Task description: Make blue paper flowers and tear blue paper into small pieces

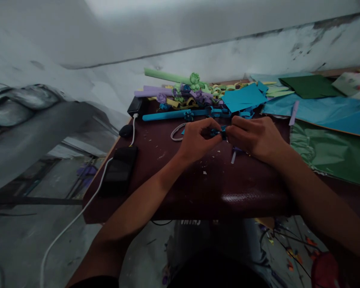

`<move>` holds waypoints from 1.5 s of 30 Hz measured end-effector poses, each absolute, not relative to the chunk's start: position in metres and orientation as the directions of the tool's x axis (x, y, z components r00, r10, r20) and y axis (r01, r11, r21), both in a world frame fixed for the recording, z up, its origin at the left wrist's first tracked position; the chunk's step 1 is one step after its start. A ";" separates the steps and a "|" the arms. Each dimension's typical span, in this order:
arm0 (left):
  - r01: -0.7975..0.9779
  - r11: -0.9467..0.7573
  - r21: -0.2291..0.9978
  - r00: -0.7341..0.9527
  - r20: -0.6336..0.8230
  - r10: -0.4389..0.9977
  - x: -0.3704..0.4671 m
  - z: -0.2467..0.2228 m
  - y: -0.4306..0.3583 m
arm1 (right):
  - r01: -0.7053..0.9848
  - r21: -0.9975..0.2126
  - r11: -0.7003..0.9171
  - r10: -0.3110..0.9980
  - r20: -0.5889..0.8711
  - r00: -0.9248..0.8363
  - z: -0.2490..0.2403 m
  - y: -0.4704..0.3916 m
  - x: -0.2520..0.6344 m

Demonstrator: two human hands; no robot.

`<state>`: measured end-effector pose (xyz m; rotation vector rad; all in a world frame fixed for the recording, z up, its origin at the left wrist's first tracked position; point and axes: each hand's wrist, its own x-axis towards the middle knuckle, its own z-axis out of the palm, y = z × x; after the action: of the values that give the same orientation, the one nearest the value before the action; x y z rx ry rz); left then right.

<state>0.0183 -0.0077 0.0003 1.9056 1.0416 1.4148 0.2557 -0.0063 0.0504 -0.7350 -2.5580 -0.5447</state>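
Observation:
My left hand [196, 138] is closed in a pinch on a small piece of blue paper [216, 132] above the table. Close against it, my right hand [253, 134] has its fingers closed at the same spot. A small dark bit shows between the two hands, and I cannot make out what it is. Fingers hide most of the blue piece. Just behind the hands lie a rolled blue paper tube [168, 115] with a dark blue paper flower [189, 115] and blue paper loops [217, 112]. A thin purple paper strip [233, 156] lies below my right hand.
The dark red table [168, 192] also bears a black phone [120, 170] with a white cable [91, 208], a black box [136, 105] and a white loop [176, 133]. Purple and green paper flowers [195, 79], blue sheets [243, 98] and green wrapping [330, 148] lie along the wall.

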 end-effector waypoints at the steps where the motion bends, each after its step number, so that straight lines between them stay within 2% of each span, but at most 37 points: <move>1: 0.264 -0.553 0.790 0.147 0.534 0.833 0.019 0.001 -0.008 | 0.556 0.242 0.796 0.398 0.484 -0.780 0.050 -0.006 0.256; 9: 0.290 -0.583 0.759 0.115 0.577 0.809 0.020 -0.002 -0.009 | 0.489 0.127 0.863 0.365 0.513 -0.777 0.047 0.001 0.261; 16: 0.346 -0.662 0.664 0.112 0.672 0.732 0.017 -0.007 -0.005 | 0.400 -0.203 0.894 0.426 0.666 -0.613 0.038 0.011 0.258; 20: 0.354 -0.712 0.606 0.121 0.725 0.678 0.016 -0.008 -0.004 | 0.388 -0.273 0.880 0.462 0.677 -0.573 0.038 0.012 0.256; 26: 0.331 -0.732 0.595 0.146 0.734 0.663 0.016 -0.009 -0.002 | 0.375 -0.422 0.825 0.560 0.696 -0.449 0.038 0.007 0.244; 29: 0.299 -0.713 0.635 0.118 0.716 0.688 0.018 -0.009 -0.003 | 0.384 -0.426 0.819 0.566 0.710 -0.419 0.036 0.006 0.241; 34: 0.283 -0.652 0.703 0.074 0.662 0.746 0.021 -0.005 -0.010 | 0.428 -0.312 0.848 0.499 0.742 -0.449 0.035 0.008 0.245; 41: 0.259 -0.671 0.694 0.078 0.678 0.731 0.021 -0.004 -0.013 | 0.462 -0.220 0.859 0.448 0.759 -0.471 0.031 0.010 0.249; 45: 0.260 -0.670 0.695 0.074 0.678 0.732 0.022 -0.002 -0.013 | 0.403 -0.198 0.893 0.394 0.778 -0.489 0.030 0.012 0.252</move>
<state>0.0216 -0.0129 -0.0023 1.9661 0.9824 1.6255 0.2516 0.0124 0.0304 -0.5713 -2.1339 -0.0132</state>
